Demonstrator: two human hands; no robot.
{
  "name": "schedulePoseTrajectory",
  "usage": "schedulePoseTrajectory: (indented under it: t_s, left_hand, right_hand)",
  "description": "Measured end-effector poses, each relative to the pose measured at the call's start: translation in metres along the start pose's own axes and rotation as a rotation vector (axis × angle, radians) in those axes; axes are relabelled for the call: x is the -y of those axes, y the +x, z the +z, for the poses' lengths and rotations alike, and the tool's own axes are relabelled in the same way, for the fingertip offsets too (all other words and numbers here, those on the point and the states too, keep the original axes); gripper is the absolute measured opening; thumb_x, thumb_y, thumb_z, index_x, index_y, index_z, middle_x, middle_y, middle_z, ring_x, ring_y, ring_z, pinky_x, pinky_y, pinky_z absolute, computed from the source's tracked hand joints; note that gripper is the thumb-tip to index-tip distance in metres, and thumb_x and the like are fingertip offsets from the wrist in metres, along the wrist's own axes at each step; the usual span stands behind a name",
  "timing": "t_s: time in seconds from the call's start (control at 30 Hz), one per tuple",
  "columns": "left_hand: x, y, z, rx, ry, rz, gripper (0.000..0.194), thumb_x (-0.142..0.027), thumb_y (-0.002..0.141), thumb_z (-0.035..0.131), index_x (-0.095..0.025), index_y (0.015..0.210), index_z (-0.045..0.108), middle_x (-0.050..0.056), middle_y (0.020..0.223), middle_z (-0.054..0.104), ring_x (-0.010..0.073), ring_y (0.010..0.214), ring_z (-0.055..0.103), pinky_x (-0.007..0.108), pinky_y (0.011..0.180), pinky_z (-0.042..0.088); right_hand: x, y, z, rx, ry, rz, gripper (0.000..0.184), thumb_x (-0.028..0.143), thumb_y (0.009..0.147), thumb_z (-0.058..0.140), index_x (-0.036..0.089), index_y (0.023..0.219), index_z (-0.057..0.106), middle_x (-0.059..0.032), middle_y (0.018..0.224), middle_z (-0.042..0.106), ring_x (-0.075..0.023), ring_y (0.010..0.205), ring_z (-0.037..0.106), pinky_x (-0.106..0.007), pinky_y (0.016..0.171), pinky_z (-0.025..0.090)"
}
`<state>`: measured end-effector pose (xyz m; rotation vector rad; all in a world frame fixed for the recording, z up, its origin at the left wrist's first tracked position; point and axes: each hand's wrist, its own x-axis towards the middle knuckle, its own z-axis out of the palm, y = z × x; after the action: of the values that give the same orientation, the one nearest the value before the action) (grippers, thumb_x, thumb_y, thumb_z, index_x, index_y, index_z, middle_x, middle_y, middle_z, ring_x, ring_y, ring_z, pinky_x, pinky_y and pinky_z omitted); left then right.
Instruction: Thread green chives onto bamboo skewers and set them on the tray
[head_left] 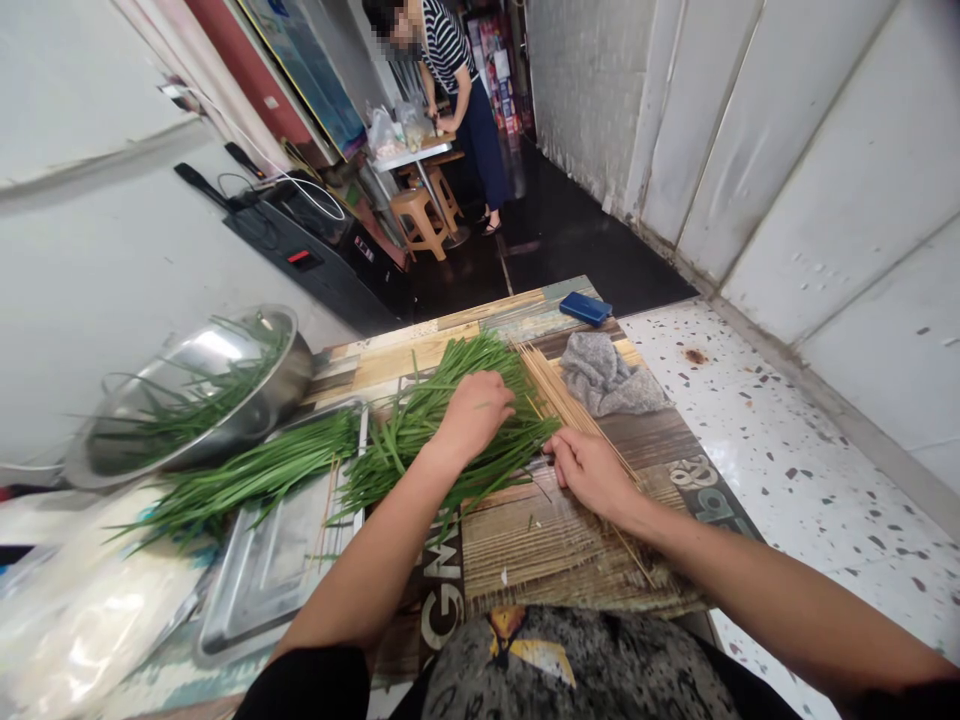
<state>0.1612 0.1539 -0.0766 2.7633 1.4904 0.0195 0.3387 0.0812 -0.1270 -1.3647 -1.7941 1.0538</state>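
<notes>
A loose pile of long green garlic chives (450,400) lies across the patterned table in front of me. My left hand (480,412) rests over the pile, its fingers curled down and closed on some of the chives. At the right tips of the pile, my right hand (589,472) is closed, with thumb and forefinger pinching the chive ends. What lies inside its curled fingers is hidden. Right beside it, a bundle of thin wooden skewers (564,396) runs diagonally, partly under the right hand.
A metal tray (262,590) holds more chives (277,465) on the left. Behind it, a steel bowl (296,345) tilts with chives inside. A grey cloth (607,375) and blue box (586,308) lie at right. Another person (480,120) works at a small far table (412,157).
</notes>
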Motion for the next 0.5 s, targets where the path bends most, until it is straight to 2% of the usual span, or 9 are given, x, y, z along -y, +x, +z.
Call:
schedulePoseTrajectory:
  t_s: [0.1,0.17,0.5]
  left_hand:
    - [-0.0021,-0.0009,-0.0022,0.027,0.029,-0.008,0.013,-0.025,0.078,0.059,-0.017,0.079,0.069,0.01,0.086,0.06,0.023,0.087,0.052,0.035,0.077,0.038]
    - [-0.0015,-0.0015,-0.0024,0.005,0.015,-0.021,0.014,-0.024,0.079,0.057,-0.018,0.079,0.069,0.009,0.086,0.061,0.0226,0.087,0.053,0.035,0.077,0.038]
    - [-0.0008,-0.0052,-0.0021,-0.234,-0.158,-0.201,0.015,-0.027,0.082,0.053,-0.021,0.082,0.067,0.003,0.085,0.066,0.0192,0.086,0.053,0.035,0.082,0.035]
  right_hand:
    - [-0.0003,0.0002,0.0,0.003,0.008,0.002,0.027,0.022,0.089,0.032,0.018,0.079,0.057,0.0039,0.047,0.054,-0.0118,0.047,0.053,-0.022,0.057,0.04]
    - [-0.0007,0.0003,0.0001,0.001,0.007,-0.001,0.028,0.022,0.089,0.032,0.018,0.079,0.058,0.0039,0.047,0.054,-0.0121,0.047,0.052,-0.022,0.057,0.04]
    - [-0.0052,0.0016,0.0036,-0.013,0.004,-0.013,0.028,0.023,0.089,0.034,0.018,0.079,0.059,0.0041,0.046,0.053,-0.0119,0.047,0.052,-0.022,0.055,0.038]
